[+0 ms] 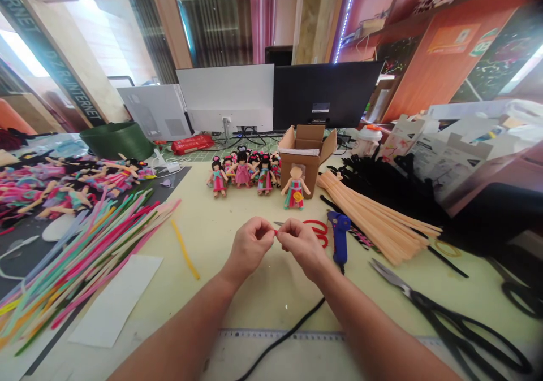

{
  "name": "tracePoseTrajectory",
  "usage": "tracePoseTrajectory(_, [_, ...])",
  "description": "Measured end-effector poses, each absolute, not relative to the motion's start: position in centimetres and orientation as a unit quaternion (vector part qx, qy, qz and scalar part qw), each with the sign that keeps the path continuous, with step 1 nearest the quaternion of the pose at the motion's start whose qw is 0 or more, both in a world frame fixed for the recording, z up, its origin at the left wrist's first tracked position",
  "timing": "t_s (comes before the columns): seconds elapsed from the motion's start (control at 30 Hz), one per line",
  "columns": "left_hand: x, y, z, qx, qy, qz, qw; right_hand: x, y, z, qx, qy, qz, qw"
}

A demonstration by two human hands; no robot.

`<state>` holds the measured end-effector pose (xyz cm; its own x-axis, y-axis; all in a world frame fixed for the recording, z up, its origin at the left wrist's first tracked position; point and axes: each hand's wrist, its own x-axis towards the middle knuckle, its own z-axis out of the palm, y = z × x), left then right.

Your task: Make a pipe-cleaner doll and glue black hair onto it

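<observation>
My left hand (250, 246) and my right hand (302, 244) meet over the middle of the pale yellow table (263, 296). Both are pinched on a short red piece of pipe cleaner (275, 232) held between the fingertips. Just behind my right hand lie red-handled scissors (317, 229) and a blue glue gun (339, 237) whose black cord runs toward me. A bald pipe-cleaner doll (296, 189) stands beyond my hands, and a group of finished dolls with black hair (244, 172) stands left of it.
Several coloured pipe cleaners (85, 251) fan out at left, with one yellow piece (185, 251) loose. Peach pipe cleaners (373, 217) and black ones lie at right. Large black scissors (449, 319), a small cardboard box (306, 149), a ruler (280, 334) and monitors are also here.
</observation>
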<state>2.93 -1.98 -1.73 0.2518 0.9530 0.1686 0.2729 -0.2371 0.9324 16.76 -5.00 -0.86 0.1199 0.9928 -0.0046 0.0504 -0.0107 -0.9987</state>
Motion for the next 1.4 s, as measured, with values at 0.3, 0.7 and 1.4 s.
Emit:
tracePoseTrajectory(0.3, [2.9,-3.0,-1.1,0.773,0.387,0.445,0.236,16.5,-5.3,-0.8,-0.443,-0.341,0.638,0.530])
tracePoseTrajectory(0.7, [2.7,-2.5,-1.4,0.759,0.374,0.462,0.265,16.8,-5.4,-0.6,-0.406,-0.276,0.705,0.512])
tracePoseTrajectory(1.4, [1.3,-0.4,-1.2,0.610,0.461,0.411,0.496,23.1,-10.2,5.1,-0.600,-0.569,0.347,0.442])
